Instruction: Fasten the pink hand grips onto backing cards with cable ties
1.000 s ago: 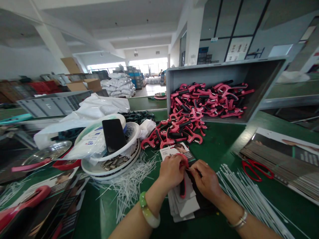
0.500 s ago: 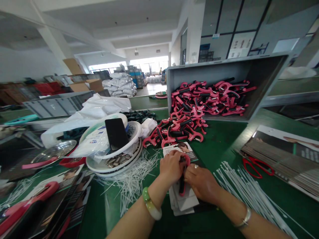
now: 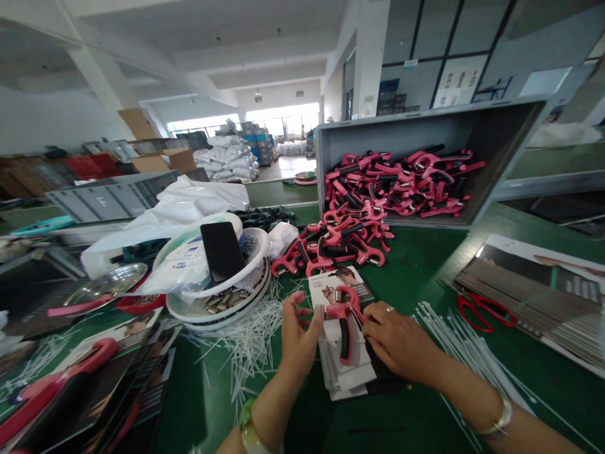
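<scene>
A pink-and-black hand grip strengthener lies on a stack of printed backing cards in front of me. My left hand is at the left edge of the cards, fingers spread and holding nothing, its thumb close to the strengthener's pink end. On the other side, my right hand has its fingers curled at the strengthener's right handle; their tips are partly hidden. Beyond the cards, a heap of similar strengtheners spills from a tipped grey crate.
White cable ties lie at right, with more loose ties at left. Red scissors rest against a card stack. A phone sits on white bowls of metal parts. Another strengthener lies at front left.
My left hand has let go of the strengthener and moved left, its fingers opening. My right hand has shifted slightly right, and more of the strengthener and top card shows.
</scene>
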The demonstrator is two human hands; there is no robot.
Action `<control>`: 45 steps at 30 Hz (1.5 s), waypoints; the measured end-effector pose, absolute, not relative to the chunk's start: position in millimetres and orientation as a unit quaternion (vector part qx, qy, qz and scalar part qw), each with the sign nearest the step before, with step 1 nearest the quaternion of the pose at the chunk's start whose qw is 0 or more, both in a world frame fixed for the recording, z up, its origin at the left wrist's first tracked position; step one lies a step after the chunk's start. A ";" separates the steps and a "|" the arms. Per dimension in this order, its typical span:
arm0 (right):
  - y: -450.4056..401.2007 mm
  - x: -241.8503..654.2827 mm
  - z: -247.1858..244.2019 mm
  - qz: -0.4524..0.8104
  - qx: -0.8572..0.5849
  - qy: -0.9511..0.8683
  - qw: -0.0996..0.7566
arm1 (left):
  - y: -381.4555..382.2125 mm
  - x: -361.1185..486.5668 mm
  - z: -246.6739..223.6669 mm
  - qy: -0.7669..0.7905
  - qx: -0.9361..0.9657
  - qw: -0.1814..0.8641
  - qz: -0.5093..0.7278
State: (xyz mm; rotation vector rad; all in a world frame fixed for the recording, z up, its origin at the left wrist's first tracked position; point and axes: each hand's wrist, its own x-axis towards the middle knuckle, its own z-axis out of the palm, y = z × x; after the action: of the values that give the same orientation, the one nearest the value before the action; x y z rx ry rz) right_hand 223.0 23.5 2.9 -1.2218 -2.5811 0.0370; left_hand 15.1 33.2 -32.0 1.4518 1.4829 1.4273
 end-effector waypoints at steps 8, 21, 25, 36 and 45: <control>17.6 218.3 8.3 -0.010 -0.412 -0.904 0.117 | 2.1 -9.5 -31.9 0.515 0.417 0.581 0.472; 22.9 185.9 -7.1 0.029 -0.467 -0.853 0.229 | 16.9 -11.3 -35.3 0.457 0.524 0.606 0.385; 27.7 175.7 -13.5 0.063 -0.468 -0.837 0.277 | 16.1 -9.0 -41.0 0.480 0.567 0.523 0.418; 31.1 169.9 -25.3 0.206 -0.477 -0.749 0.410 | 22.6 4.4 -39.3 0.495 0.735 0.144 0.441; 28.9 170.1 -24.2 0.195 -0.478 -0.747 0.420 | 21.9 -2.1 -39.5 0.491 0.751 0.124 0.424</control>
State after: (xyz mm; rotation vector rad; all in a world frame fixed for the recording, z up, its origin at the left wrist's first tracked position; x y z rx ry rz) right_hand 170.1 28.9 -24.2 -1.1989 -1.8719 0.4876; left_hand -2.1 21.9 -39.5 2.1881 1.4326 1.2357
